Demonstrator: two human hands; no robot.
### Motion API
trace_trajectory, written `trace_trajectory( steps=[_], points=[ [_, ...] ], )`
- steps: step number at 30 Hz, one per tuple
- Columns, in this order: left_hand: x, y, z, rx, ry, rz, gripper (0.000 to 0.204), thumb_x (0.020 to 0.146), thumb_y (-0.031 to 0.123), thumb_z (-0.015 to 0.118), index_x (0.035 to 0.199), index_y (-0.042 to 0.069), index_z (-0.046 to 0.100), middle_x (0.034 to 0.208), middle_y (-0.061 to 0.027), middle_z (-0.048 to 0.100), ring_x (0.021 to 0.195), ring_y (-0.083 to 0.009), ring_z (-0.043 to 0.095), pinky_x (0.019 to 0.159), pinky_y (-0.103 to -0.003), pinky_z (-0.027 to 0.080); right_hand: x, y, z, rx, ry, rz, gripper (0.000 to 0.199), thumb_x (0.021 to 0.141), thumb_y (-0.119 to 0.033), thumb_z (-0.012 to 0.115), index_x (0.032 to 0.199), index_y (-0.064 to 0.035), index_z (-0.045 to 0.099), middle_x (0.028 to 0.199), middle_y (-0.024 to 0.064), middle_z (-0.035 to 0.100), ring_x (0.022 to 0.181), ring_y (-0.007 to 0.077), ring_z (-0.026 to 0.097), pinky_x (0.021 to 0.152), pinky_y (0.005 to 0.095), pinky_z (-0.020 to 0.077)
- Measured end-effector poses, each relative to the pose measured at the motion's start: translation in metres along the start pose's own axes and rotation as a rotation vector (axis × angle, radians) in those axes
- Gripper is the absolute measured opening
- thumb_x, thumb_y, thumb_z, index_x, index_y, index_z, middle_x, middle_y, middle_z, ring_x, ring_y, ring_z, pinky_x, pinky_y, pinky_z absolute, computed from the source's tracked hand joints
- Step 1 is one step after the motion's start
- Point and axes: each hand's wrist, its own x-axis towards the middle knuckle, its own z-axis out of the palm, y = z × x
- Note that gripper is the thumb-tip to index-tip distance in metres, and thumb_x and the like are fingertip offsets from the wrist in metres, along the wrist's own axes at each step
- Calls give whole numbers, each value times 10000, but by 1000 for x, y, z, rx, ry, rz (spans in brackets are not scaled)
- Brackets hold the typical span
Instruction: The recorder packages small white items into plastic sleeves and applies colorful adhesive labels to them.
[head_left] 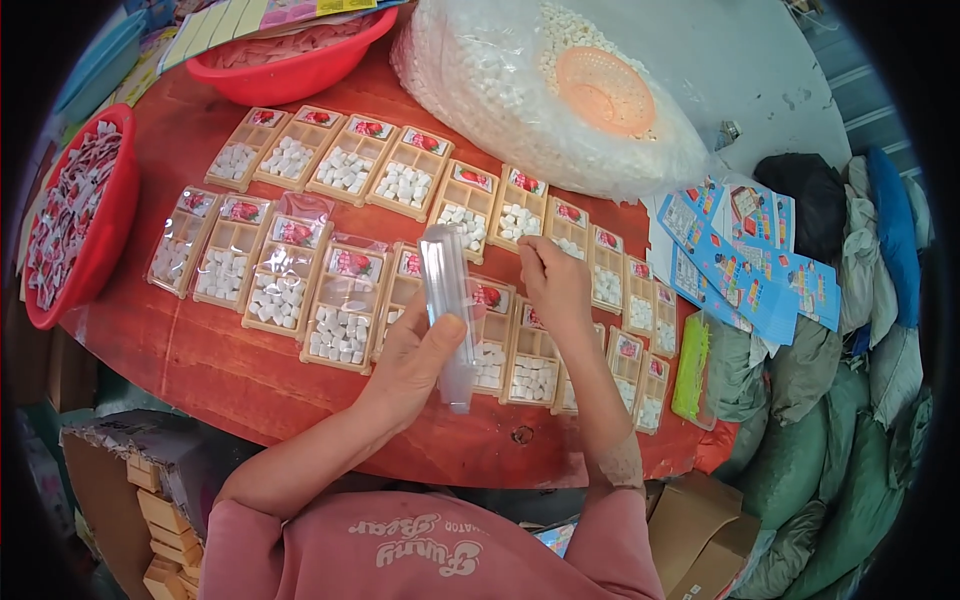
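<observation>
My left hand holds a stack of clear plastic sleeves upright over the table. My right hand hovers just to its right, fingers pinched together near the top of the sleeves, above a tan tray. Two rows of tan plastic trays filled with small white candy pieces lie on the red-brown round table. Some near-row trays are wrapped in clear sleeves; the far-row trays look uncovered. What my right fingers pinch is too small to tell.
A big clear bag of white pieces with an orange scoop basket lies at the back. Red basins stand at the left and back left. Blue printed cards lie right. Cardboard boxes and sacks surround the table.
</observation>
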Motion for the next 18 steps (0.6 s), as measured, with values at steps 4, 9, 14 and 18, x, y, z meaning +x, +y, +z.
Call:
trace_trajectory(
  steps=[4,9,14,18],
  points=[
    [-2,0,-7,15,-2,-34,757,817,491,561,1365,76,243,1328,-94,386,1167,-238,450,914,-376,434,7,11,9,-619,30,-122,152,834,-179,516,889,-73,610,653,158,619,604,308,622,542,418,487],
    [-1,-5,-9,-3,6,-58,747,819,494,555,1353,59,265,1329,-93,381,1161,-240,455,901,-373,445,7,21,14,-675,9,-104,151,832,-186,498,856,-80,603,646,154,619,600,322,620,537,428,486],
    [2,-8,-10,-1,5,-38,742,815,506,548,1336,43,293,1316,-86,392,1140,-230,473,889,-367,456,-9,16,14,-608,-5,-81,142,819,-194,538,895,-124,636,660,171,617,606,349,608,563,440,484],
    [4,-13,-10,-67,2,-68,586,857,447,540,1272,58,397,1134,-64,506,1050,-138,488,858,-281,419,-15,9,8,-564,50,-174,109,814,-150,571,896,-100,623,627,132,623,547,266,619,504,367,474]
  ],
)
